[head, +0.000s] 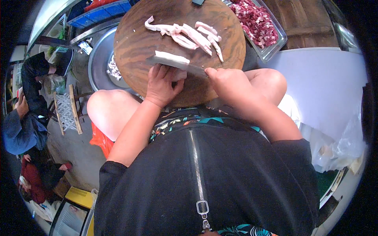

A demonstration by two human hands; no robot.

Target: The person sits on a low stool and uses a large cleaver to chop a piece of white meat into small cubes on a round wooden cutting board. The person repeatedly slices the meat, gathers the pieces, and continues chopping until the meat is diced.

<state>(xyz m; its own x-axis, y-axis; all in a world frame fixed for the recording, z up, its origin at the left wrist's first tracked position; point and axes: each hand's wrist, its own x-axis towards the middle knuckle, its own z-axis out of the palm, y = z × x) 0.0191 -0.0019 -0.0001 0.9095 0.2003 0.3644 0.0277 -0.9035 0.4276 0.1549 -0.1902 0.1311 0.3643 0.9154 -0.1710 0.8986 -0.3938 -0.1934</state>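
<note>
A round wooden chopping block stands before me at knee height. My right hand grips a wide-bladed knife, its blade pointing left across the near part of the block. My left hand presses a piece of pale fat against the near side of the blade, fingers curled. Beyond the blade lies a cut slab of white fat. Farther back rest several long pale strips of fat or meat, loosely heaped. The knife handle is hidden in my right hand.
Left of the block is a metal basin with small pale pieces. A clear tray of chopped red meat sits at back right. A woven stool and people are at left. A plastic bag lies right.
</note>
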